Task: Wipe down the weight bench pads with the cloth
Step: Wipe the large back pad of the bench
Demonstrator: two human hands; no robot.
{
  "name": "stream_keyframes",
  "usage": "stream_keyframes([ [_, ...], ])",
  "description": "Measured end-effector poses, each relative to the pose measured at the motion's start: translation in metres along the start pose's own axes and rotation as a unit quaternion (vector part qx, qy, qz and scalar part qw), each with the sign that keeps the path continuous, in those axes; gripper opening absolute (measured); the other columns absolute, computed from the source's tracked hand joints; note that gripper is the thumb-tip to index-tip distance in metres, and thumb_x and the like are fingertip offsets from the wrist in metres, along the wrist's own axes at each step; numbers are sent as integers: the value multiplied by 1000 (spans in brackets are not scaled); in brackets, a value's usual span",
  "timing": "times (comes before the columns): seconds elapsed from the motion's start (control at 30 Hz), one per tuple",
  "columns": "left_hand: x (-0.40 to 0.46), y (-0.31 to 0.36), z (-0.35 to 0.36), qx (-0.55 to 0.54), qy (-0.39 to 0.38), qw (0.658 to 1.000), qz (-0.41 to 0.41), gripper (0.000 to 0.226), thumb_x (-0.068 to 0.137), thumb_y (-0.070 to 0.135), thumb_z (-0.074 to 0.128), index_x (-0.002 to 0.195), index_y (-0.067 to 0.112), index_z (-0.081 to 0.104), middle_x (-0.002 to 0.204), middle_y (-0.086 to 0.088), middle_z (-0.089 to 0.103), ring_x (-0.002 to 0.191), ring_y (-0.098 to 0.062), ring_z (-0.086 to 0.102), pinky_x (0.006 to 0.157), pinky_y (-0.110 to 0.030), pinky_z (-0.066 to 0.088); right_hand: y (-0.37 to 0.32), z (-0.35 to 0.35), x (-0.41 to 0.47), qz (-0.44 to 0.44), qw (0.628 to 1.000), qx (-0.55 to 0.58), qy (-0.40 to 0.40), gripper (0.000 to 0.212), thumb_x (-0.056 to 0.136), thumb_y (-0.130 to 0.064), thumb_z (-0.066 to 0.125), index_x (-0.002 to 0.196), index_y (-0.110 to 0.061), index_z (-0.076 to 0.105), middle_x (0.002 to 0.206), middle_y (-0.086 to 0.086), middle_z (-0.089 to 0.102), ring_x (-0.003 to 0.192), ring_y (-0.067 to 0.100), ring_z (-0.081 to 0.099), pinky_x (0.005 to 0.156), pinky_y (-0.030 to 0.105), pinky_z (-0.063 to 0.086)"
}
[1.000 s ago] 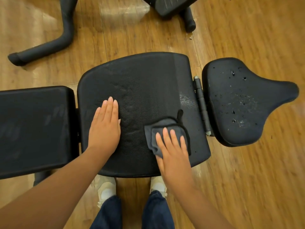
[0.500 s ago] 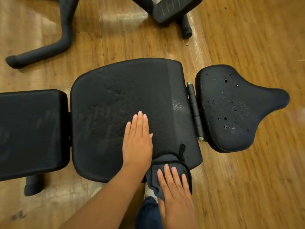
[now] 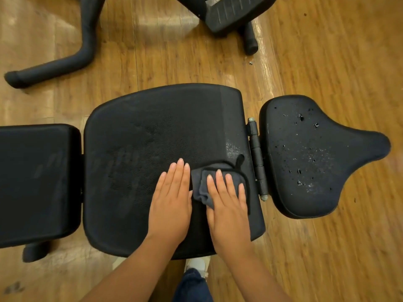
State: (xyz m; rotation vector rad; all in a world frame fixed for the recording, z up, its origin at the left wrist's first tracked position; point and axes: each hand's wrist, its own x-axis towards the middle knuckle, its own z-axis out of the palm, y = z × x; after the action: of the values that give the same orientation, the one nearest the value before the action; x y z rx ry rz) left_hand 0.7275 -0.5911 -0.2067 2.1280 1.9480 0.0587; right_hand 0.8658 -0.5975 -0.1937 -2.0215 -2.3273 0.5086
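Note:
A black weight bench lies across the view with three pads. The wide middle pad [image 3: 152,131] is under both my hands. My right hand [image 3: 226,205] presses a folded dark grey cloth [image 3: 199,188] flat onto the pad's right part, fingers straight. My left hand [image 3: 171,199] rests flat on the pad just left of the cloth, fingers together. The left pad [image 3: 37,182] shows faint smear marks. The saddle-shaped right pad [image 3: 305,158] is dotted with droplets and white specks. A wet speckled patch sits near the middle pad's right edge.
A metal hinge [image 3: 257,160] joins the middle and right pads. On the wood floor [image 3: 338,62] behind stand a black curved leg [image 3: 54,66] and another machine's base [image 3: 233,12]. A bench foot [image 3: 35,251] shows at lower left. My shoe and jeans are below the pad.
My right hand slid the cloth from the pad's near edge back up onto its right part. My left hand stayed flat beside it. The view shifted slightly.

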Motion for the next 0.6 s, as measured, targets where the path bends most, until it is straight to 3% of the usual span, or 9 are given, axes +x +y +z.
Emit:
stream_keyframes([
  [0.23,1,1,-2,-10,-9,1000,-5,55,94,26,24,144,3,28,152,-14,26,141,-25,23,111,-41,21,-7,-16,72,-4,1000,11,-29,58,90,-31,17,147,-22,16,156,2,14,143,20,6,116,48,10],
  [0.37,2,1,-3,-8,-21,1000,-8,56,93,26,24,144,4,27,152,-14,28,141,-25,22,110,-42,22,-9,-32,118,-17,998,32,-53,55,99,-26,27,149,-25,4,157,-1,-4,143,18,-10,116,45,-5],
  [0.6,4,0,-4,-6,-14,1000,-8,56,94,26,25,145,4,25,152,-13,27,141,-24,21,112,-40,18,-9,-51,198,-32,997,43,-50,51,101,-26,25,149,-23,9,158,-1,-3,144,19,-8,115,44,-5],
])
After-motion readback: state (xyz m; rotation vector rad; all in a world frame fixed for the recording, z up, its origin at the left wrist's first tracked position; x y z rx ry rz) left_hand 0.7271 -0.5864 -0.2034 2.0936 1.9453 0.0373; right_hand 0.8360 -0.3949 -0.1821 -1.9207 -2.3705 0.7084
